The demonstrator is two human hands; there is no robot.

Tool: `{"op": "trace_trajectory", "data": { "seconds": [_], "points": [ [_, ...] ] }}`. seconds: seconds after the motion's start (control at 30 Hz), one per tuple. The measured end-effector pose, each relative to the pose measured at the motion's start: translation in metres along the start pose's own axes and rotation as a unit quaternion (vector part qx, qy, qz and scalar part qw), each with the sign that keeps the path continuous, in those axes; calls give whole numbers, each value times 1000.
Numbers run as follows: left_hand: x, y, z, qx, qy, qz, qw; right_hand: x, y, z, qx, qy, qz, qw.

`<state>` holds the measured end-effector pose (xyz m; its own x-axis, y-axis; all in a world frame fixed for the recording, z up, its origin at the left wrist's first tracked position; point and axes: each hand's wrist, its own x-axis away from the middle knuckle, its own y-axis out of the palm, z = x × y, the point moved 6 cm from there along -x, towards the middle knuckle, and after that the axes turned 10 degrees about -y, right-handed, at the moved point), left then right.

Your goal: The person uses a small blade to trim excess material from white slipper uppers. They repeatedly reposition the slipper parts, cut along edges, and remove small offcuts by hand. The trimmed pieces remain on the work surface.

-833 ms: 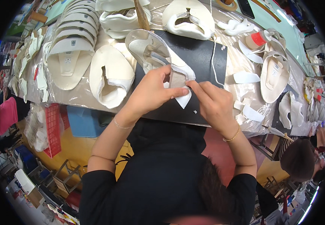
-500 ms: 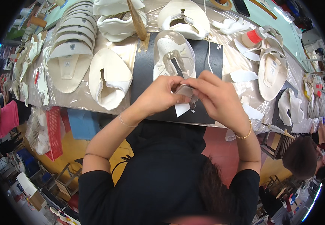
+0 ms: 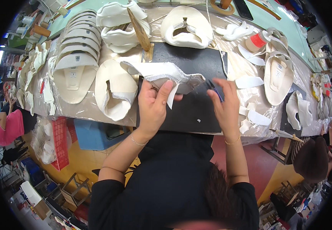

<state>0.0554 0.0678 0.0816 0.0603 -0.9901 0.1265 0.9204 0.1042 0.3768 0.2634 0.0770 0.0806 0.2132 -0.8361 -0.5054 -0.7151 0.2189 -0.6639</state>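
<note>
My left hand (image 3: 153, 107) is closed on a white shoe upper (image 3: 158, 69), which is turned on its side above a black work mat (image 3: 189, 115). The thumb presses its grey inner edge, and a pointed white flap (image 3: 172, 97) hangs beside the thumb. To the right, apart from the upper, my right hand (image 3: 226, 103) holds small dark-and-blue snips (image 3: 216, 90), partly blurred. Left of the mat lies another cream upper (image 3: 106, 82). One more upper (image 3: 185, 28) rests beyond the mat.
Overlapping uppers (image 3: 72, 82) line the table's left. A wooden stick (image 3: 139, 30) stands by stacked white uppers (image 3: 121, 36). At right are a red-and-white bottle (image 3: 257, 40), white offcuts (image 3: 258, 118) and more uppers (image 3: 277, 82). A red crate (image 3: 60, 143) and blue stool (image 3: 91, 134) stand below.
The upper has been lifted and turned sideways in my left hand. My right hand has moved away from it to the right, and the snips now show in it.
</note>
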Motion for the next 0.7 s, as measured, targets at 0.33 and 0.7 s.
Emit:
{"op": "trace_trajectory", "data": {
  "seconds": [0.33,0.7],
  "points": [
    [24,2,-26,4,45,-12,999,-8,41,-57,-338,157,-201,906],
    [25,-19,-21,-75,-114,-46,990,-19,34,-70,-204,-35,-320,924]
  ]
}}
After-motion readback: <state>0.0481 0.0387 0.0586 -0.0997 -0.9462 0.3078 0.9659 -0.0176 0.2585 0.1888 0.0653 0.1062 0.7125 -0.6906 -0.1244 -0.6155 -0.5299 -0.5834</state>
